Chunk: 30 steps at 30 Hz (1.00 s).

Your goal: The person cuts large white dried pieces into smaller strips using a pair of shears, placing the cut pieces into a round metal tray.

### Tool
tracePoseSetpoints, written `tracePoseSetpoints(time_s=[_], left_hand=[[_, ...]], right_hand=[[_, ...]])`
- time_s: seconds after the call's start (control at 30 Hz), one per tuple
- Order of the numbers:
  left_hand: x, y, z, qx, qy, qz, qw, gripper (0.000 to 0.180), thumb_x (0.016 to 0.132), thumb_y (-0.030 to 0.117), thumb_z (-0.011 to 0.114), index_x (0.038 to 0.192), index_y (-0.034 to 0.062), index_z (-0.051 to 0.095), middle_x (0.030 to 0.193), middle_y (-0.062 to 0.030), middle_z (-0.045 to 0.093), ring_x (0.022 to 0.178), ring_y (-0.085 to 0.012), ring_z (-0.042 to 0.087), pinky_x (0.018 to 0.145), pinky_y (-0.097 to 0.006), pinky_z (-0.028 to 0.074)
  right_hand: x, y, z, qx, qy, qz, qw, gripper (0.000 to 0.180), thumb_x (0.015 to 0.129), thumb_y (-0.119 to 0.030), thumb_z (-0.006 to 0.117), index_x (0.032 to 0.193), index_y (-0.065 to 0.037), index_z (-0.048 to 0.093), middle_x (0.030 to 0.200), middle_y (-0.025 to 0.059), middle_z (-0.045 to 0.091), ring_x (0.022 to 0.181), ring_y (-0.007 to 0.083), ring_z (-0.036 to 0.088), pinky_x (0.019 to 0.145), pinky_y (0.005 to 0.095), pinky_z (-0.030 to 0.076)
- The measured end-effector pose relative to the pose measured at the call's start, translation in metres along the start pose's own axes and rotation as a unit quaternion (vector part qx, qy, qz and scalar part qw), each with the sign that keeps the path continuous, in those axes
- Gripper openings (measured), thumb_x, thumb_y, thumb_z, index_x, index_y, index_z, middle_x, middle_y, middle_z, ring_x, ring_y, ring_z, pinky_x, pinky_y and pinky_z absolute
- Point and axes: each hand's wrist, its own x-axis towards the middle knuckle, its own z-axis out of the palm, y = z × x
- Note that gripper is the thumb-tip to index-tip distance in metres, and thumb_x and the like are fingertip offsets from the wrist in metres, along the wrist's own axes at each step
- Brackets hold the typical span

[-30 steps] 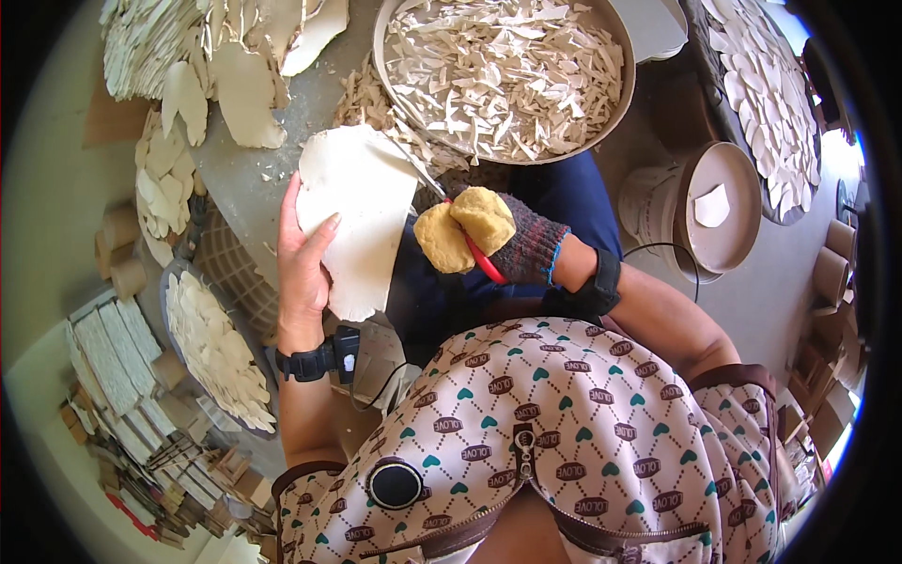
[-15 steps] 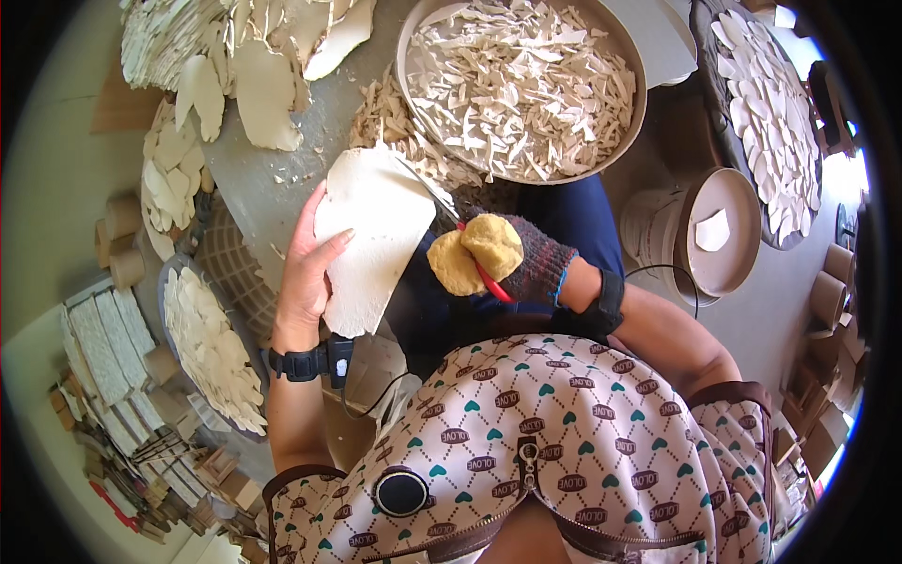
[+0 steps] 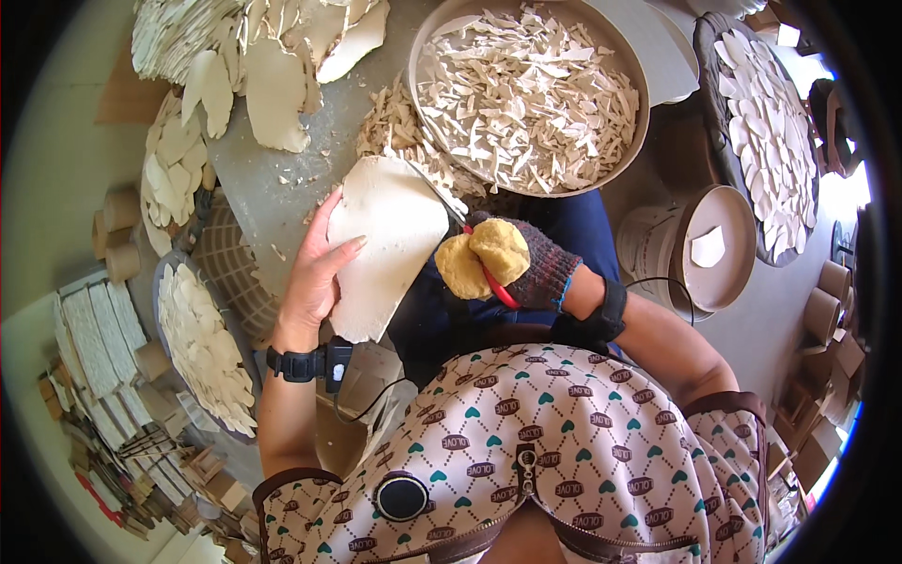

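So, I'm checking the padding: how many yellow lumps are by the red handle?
2: the left lump, nearer the left hand; the right lump, nearer the gloved right hand. Others may be hidden.

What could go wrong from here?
1. Slip: the left hand is bare and grips the pale flat sheet; the red-handled scissors in the gloved right hand could nick that hand.
2. Bend: held along its left side only, the sheet might twist or crack.
3. Spill: trimmings lie heaped outside the round tray, so more could scatter.
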Motion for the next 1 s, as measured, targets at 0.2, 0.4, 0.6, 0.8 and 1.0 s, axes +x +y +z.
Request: tracePoseSetpoints(time_s=[0.2, 0.4, 0.6, 0.8, 1.0], left_hand=[[-0.016, 0.018, -0.018, -0.095, -0.079, 0.006, 0.992, 0.102, 0.070, 0.033, 0.072, 0.142, 0.0080, 0.004, 0.133, -0.0197, 0.037, 0.119, -0.0281, 0.043, 0.100, -0.039, 0.036], [-0.054, -0.037, 0.000, -0.349, -0.102, 0.196, 0.911, 0.116, 0.058, 0.061, 0.071, 0.141, 0.0078, 0.009, 0.145, -0.0109, 0.019, 0.134, -0.0291, 0.018, 0.110, -0.047, 0.017], [-0.025, -0.041, 0.073, -0.269, 0.123, 0.288, 0.911, 0.076, 0.081, 0.050, 0.055, 0.136, 0.0052, 0.027, 0.138, -0.0117, 0.033, 0.125, -0.0297, 0.034, 0.104, -0.044, 0.028], [0.002, -0.037, 0.077, -0.299, 0.195, 0.157, 0.921, 0.039, 0.088, 0.025, 0.054, 0.118, 0.0014, 0.047, 0.110, -0.0112, 0.057, 0.099, -0.0231, 0.056, 0.087, -0.038, 0.045], [0.004, -0.036, 0.068, -0.267, 0.245, 0.169, 0.916, 0.030, 0.086, 0.015, 0.055, 0.112, 0.0000, 0.050, 0.102, -0.0100, 0.058, 0.083, -0.0212, 0.061, 0.067, -0.033, 0.054]], right_hand=[[0.007, -0.003, 0.005, 0.094, 0.049, 0.033, 0.994, 0.023, 0.088, -0.016, 0.055, 0.102, 0.002, 0.056, 0.104, 0.0108, 0.060, 0.094, 0.0171, 0.059, 0.084, 0.0301, 0.048], [0.024, 0.002, 0.020, 0.030, 0.146, -0.061, 0.987, 0.037, 0.068, -0.020, 0.070, 0.099, -0.008, 0.054, 0.092, 0.0127, 0.058, 0.086, 0.0309, 0.058, 0.075, 0.0361, 0.048], [0.028, -0.017, 0.028, -0.026, 0.132, -0.064, 0.989, 0.036, 0.069, -0.021, 0.069, 0.099, -0.008, 0.055, 0.092, 0.0119, 0.059, 0.085, 0.0302, 0.058, 0.074, 0.0354, 0.049], [0.029, -0.037, 0.017, -0.296, 0.111, -0.139, 0.939, 0.038, 0.069, -0.026, 0.067, 0.100, -0.008, 0.055, 0.092, 0.0121, 0.059, 0.083, 0.0304, 0.058, 0.073, 0.0360, 0.049], [0.026, -0.040, 0.018, -0.338, 0.094, -0.153, 0.924, 0.037, 0.068, -0.027, 0.066, 0.098, -0.007, 0.056, 0.092, 0.0131, 0.059, 0.084, 0.0316, 0.058, 0.073, 0.0369, 0.049]])
